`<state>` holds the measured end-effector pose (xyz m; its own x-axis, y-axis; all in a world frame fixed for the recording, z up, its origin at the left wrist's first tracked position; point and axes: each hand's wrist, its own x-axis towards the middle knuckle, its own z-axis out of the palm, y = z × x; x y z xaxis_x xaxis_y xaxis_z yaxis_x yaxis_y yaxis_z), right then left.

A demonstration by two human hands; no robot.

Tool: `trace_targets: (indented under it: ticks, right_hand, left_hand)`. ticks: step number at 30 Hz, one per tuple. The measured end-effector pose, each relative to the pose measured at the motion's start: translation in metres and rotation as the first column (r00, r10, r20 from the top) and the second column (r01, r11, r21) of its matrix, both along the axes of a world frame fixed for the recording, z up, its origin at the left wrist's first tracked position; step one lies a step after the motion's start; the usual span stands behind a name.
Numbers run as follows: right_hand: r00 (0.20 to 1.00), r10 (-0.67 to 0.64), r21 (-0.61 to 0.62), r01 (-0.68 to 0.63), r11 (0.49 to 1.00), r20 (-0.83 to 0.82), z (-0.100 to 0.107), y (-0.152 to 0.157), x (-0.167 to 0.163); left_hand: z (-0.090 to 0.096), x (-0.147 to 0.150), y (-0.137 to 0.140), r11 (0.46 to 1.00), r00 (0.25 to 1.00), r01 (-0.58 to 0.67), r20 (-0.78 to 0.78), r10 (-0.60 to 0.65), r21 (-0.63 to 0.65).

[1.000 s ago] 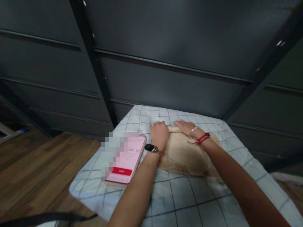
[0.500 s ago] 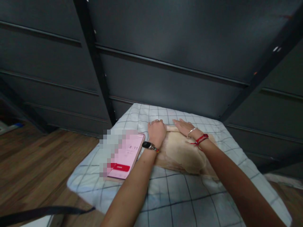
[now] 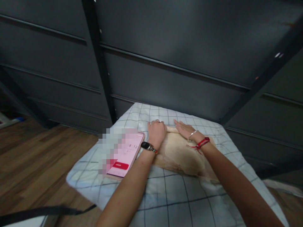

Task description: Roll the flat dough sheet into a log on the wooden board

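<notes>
A pale wooden rolling pin (image 3: 172,129) lies across the far edge of a thin, flat sheet of dough (image 3: 184,155). My left hand (image 3: 157,131) is curled over the pin's left part, fingers bent around it. My right hand (image 3: 186,130) rests on the right part, palm down with fingers stretched out. Under the dough is a wooden board (image 3: 163,162), dusted whitish. The pin's ends are hidden beneath my hands, and my right forearm covers some of the board's right side.
A phone (image 3: 123,154) showing a timer lies left of the board, partly pixelated. Both rest on a white checked cloth (image 3: 176,195). Dark panels (image 3: 175,69) rise right behind it. A black strap (image 3: 47,211) crosses the lower left above a wooden floor (image 3: 42,160).
The timer reading on the phone has gone from 8:11 to 8:12. My hands and the rolling pin stay nearly in place; the view has shifted slightly.
</notes>
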<state>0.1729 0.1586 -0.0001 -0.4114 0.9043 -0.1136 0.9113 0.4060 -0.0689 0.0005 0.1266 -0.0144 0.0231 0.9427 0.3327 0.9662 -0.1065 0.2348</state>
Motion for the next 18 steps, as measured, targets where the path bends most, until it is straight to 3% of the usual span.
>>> trace_targets:
  ticks: [4, 10, 14, 18]
  right_hand:
    - [0.997, 0.05, -0.006, -0.05, 0.999, -0.05, -0.009, -0.013, 0.01]
    - [0.961, 0.24, 0.141, -0.221, 0.965, -0.135, -0.02, -0.021, 0.06]
    - [0.972, 0.203, 0.202, -0.176, 0.963, -0.119, -0.024, -0.02, 0.092]
    - [0.978, 0.18, 0.218, -0.153, 0.964, -0.11, -0.03, -0.018, 0.088]
  left_hand:
    - [0.002, 0.001, 0.0, 0.997, 0.998, 0.066, 0.0, -0.066, -0.027]
    - [0.006, 0.003, -0.005, 0.992, 0.994, 0.108, 0.015, -0.108, -0.061]
    - [0.007, 0.003, -0.006, 0.988, 0.988, 0.148, 0.055, -0.146, -0.033]
    - [0.002, 0.002, -0.002, 0.977, 0.974, 0.208, 0.102, -0.202, -0.049]
